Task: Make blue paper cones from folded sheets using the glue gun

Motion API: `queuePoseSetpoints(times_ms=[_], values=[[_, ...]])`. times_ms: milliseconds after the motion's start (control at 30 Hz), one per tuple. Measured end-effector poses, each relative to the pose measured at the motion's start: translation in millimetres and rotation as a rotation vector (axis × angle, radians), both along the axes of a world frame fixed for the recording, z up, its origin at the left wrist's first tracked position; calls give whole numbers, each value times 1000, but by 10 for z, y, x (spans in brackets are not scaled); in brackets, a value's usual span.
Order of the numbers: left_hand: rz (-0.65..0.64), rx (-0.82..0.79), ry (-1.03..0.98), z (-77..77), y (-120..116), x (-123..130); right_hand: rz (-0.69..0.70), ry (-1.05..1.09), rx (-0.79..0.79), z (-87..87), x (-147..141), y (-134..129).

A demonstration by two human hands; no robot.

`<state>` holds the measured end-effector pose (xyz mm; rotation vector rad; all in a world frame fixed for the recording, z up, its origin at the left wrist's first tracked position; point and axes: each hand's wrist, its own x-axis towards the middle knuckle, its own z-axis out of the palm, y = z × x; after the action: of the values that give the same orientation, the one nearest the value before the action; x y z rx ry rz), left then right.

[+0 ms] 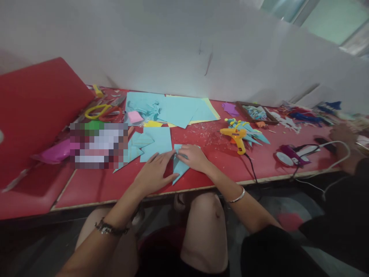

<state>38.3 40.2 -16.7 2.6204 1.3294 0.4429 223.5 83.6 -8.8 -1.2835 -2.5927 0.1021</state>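
Note:
On the red tabletop, a folded piece of light blue paper (179, 169) with a pointed lower corner lies between my hands. My left hand (154, 173) rests at the paper's left side, its fingers stretched out and the thumb apart, touching the edge. My right hand (193, 157) bends over the top of the paper, with curled fingers pressed onto it; the fingertips are partly hidden. Just left of this piece lies a flat blue square sheet (157, 139), and beside it are folded blue pieces (138, 143).
A yellow glue gun (235, 134) with a black cord stands right of my hands, by a blue paper figure (256, 135). Large blue sheets (184, 108) lie along the wall. Scissors (99, 111) sit at left. Another person's hand (343, 140) is at far right near a purple-and-white device (296, 156).

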Motion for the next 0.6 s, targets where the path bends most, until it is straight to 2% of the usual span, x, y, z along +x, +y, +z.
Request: queuePoseSetpoints(times_ms=[600], values=[[-4,-18,17,-20,15,-8,-12,-61,1,-22,-10,19]])
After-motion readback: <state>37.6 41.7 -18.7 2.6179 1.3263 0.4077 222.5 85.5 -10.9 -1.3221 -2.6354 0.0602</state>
